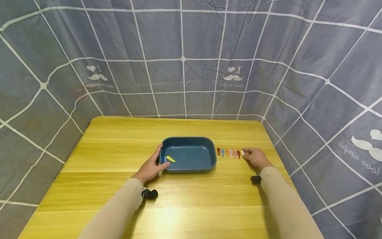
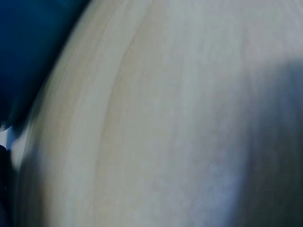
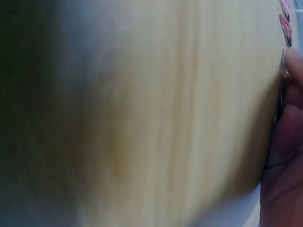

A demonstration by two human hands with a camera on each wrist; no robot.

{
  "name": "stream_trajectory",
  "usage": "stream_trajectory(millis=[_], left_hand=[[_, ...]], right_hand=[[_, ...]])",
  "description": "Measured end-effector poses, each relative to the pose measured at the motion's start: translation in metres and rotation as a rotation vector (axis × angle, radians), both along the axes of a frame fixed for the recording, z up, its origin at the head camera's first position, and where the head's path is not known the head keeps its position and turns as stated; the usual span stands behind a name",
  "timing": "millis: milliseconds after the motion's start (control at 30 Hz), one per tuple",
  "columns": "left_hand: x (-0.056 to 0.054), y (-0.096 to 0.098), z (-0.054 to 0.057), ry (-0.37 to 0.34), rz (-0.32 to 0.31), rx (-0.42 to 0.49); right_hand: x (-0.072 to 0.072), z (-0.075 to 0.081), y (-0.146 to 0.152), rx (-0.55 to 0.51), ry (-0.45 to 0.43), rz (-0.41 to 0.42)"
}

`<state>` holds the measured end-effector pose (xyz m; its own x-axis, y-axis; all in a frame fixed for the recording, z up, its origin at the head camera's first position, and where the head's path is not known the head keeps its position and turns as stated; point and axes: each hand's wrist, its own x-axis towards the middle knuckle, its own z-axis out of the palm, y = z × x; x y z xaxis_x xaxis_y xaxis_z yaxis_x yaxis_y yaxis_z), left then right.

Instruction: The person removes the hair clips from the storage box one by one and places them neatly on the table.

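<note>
A dark blue plastic bin (image 1: 188, 171) stands on the table. My left hand (image 1: 151, 168) grips its left end, thumb over the front corner and fingers along the outer left side. Inside the bin, near that thumb, lie a yellow hair clip (image 1: 170, 159) and a blue hair clip (image 1: 165, 159). To the bin's right runs a row of several hair clips, from a dark red clip (image 1: 218, 151) to a second dark red clip (image 1: 238, 154). At the row's right end my right hand (image 1: 255, 157) pinches a white hair clip (image 1: 242, 152), partly hidden by the fingers.
The wooden table (image 1: 119, 139) ends at a back edge before a grey checked curtain (image 1: 164, 76), which also hangs along both sides. Black wrist cameras sit under the left sleeve (image 1: 119, 205) and the right sleeve (image 1: 283, 199). Mostly blurred tabletop fills both wrist views.
</note>
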<state>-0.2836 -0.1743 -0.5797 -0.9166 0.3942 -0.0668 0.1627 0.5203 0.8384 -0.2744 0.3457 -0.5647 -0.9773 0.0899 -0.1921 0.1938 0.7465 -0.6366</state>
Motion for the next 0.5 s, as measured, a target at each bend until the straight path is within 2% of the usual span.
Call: stream_trajectory(millis=[200, 500], left_hand=[[0.0019, 0.0, 0.0003, -0.021, -0.001, 0.015], [0.0044, 0.0004, 0.0046, -0.01, 0.002, -0.012]], right_hand=[[0.0033, -0.0019, 0.0004, -0.003, 0.0, 0.01], [0.0045, -0.0009, -0.0004, -0.003, -0.003, 0.032]])
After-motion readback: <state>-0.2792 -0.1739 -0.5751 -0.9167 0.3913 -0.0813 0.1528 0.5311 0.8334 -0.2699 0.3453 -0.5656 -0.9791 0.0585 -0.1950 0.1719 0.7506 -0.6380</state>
